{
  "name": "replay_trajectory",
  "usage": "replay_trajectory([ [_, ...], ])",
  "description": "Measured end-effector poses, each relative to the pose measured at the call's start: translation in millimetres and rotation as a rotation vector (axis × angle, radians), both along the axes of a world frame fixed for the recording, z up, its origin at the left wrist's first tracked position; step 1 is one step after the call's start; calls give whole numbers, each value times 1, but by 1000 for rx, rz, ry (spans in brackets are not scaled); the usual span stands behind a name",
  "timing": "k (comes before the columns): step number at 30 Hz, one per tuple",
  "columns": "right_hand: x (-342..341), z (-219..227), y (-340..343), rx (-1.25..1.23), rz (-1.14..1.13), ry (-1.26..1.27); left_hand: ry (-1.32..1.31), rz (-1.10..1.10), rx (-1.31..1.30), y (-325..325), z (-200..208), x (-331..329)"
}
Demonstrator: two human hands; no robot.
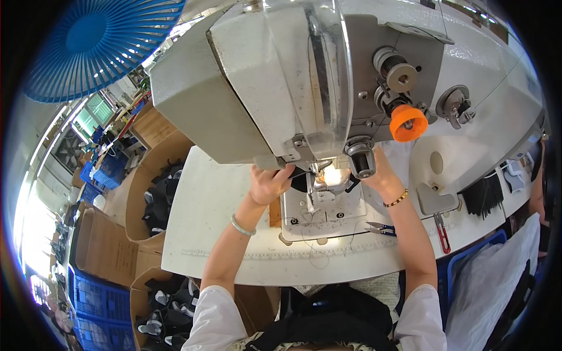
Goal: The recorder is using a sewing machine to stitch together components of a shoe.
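Observation:
Both my hands reach under the head of a large white sewing machine (252,76). Beside the lit needle area, my left hand (269,185) has its fingers bent at the edge of a black piece of material (299,181); some fingertips go out of sight under the machine. The black piece lies behind the presser foot (312,200), mostly hidden. On the other side, my right hand (383,172) is partly covered by a metal knob (361,158), and its fingers do not show. A metal needle plate (322,215) lies between my wrists.
Dark-handled snips (380,228) lie by my right forearm, red-handled snips (442,234) farther right. Black strips (483,196) lie near the table's right side. Cartons (108,243) and blue crates (99,295) stand left. A blue fan (88,32) is at upper left.

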State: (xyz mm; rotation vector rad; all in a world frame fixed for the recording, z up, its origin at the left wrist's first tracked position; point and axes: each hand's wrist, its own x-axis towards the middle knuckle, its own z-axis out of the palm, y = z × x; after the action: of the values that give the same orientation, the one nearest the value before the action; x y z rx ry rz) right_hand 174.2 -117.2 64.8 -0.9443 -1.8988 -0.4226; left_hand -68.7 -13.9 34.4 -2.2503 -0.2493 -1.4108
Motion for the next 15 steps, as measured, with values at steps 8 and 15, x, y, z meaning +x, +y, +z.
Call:
replay_trajectory([
  [8,-4,3,-5,-191,77,201,3,7,67,-12,8,0],
  [15,-4,-36,30,-87,101,294,28,22,36,-22,13,-2],
])
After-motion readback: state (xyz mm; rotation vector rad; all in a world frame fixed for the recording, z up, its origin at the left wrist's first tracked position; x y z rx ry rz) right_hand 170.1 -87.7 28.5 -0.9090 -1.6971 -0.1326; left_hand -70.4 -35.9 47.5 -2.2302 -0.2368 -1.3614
